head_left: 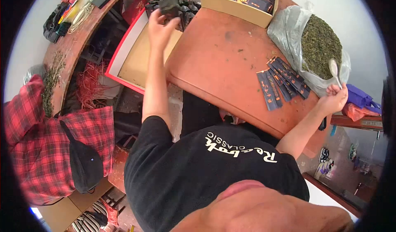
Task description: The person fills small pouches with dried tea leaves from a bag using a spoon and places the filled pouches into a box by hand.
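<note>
My left hand is over the red-edged box, its fingers apart beside black packets at the box's far end. Whether a fingertip touches a packet is hard to tell. The fingers of my right hand are closed round the handle of a metal spoon. The spoon's bowl is upright against the dried leaves in an open clear plastic bag. Left of this hand, several dark printed sachets lie fanned out on the reddish table.
A cardboard box of dark sachets stands at the table's far edge. Purple and red bags are at the right. On the left, a person in a red plaid shirt is by a curved table with scattered leaves.
</note>
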A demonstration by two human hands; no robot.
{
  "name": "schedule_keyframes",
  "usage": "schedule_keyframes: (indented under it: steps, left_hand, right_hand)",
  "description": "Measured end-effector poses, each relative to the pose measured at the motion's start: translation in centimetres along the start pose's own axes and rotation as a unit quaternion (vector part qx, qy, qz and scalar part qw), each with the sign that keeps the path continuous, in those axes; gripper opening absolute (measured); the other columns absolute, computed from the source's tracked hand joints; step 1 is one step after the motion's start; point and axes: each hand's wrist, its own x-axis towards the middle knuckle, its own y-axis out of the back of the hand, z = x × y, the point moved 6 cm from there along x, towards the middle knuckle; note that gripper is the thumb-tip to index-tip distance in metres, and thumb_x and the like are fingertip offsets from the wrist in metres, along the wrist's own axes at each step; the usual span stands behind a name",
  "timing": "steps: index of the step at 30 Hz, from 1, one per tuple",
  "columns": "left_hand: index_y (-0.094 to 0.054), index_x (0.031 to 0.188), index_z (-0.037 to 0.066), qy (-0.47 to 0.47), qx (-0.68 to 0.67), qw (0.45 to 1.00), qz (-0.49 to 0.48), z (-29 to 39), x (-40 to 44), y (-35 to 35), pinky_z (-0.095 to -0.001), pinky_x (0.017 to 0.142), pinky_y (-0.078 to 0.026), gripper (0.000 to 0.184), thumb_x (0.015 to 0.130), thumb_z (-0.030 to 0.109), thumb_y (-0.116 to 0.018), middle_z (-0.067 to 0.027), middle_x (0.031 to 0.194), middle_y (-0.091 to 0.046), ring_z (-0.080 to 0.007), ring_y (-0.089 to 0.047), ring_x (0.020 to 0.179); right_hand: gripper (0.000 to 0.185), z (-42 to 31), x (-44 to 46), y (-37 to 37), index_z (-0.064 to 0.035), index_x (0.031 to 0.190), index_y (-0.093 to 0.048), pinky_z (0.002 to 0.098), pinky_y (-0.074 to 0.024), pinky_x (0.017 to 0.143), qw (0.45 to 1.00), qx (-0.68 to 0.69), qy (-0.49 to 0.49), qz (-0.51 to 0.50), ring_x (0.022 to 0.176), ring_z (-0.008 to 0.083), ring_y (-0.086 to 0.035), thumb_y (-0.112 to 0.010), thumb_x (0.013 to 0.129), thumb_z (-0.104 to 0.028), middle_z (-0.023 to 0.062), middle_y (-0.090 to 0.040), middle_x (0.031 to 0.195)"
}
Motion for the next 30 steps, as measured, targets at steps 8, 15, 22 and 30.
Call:
schedule_keyframes:
  steps: [8, 15, 22, 30]
  left_hand:
    - [-0.055, 0.126, -0.002, 0.041, 0.218, 0.975, 0.025, -18.0, 3.7, 5.1, -0.0376, 0.092, -0.052, 0.063, 0.075, 0.022, -0.083, -0.0159, 0.117, -0.067, -0.0265, -0.067, 0.105]
    - [-0.052, 0.130, -0.002, 0.122, 0.271, 0.954, 0.032, -22.1, 5.1, 3.0, -0.0401, 0.094, -0.050, 0.070, 0.075, 0.028, -0.083, -0.0184, 0.120, -0.066, -0.0311, -0.065, 0.110]
    - [-0.052, 0.134, -0.002, 0.054, 0.337, 0.940, -0.027, -26.7, 8.0, 1.7, -0.0441, 0.101, -0.046, 0.075, 0.074, 0.028, -0.083, -0.0227, 0.126, -0.060, -0.0366, -0.058, 0.119]
    - [-0.045, 0.142, -0.004, 0.092, 0.331, 0.939, -0.011, -25.3, 6.2, 1.8, -0.0429, 0.104, -0.045, 0.085, 0.074, 0.030, -0.084, -0.0228, 0.134, -0.057, -0.0357, -0.057, 0.123]
  right_hand:
    - [0.031, 1.5, 0.4, -0.3, 0.0050, 0.118, -0.055, 0.0210, -0.0437, 0.049, 0.998, 0.019, -0.024, -0.055, 0.054, 0.0118, -0.057, -0.052, 0.105, -0.024, 0.0076, -0.065, 0.069]
    - [0.030, 2.0, 0.0, -1.1, 0.0037, 0.118, -0.056, 0.0208, -0.0421, 0.049, 0.997, -0.012, -0.046, -0.063, 0.053, 0.0102, -0.055, -0.053, 0.105, -0.023, 0.0060, -0.066, 0.070]
    - [0.029, 2.0, -0.6, -1.8, 0.0039, 0.117, -0.056, 0.0215, -0.0419, 0.051, 0.995, -0.049, -0.045, -0.074, 0.054, 0.0100, -0.054, -0.051, 0.105, -0.022, 0.0057, -0.064, 0.069]
    - [0.027, 1.6, -1.2, -2.3, 0.0045, 0.116, -0.056, 0.0219, -0.0439, 0.050, 0.994, -0.062, -0.045, -0.081, 0.054, 0.0106, -0.056, -0.049, 0.106, -0.020, 0.0073, -0.065, 0.069]
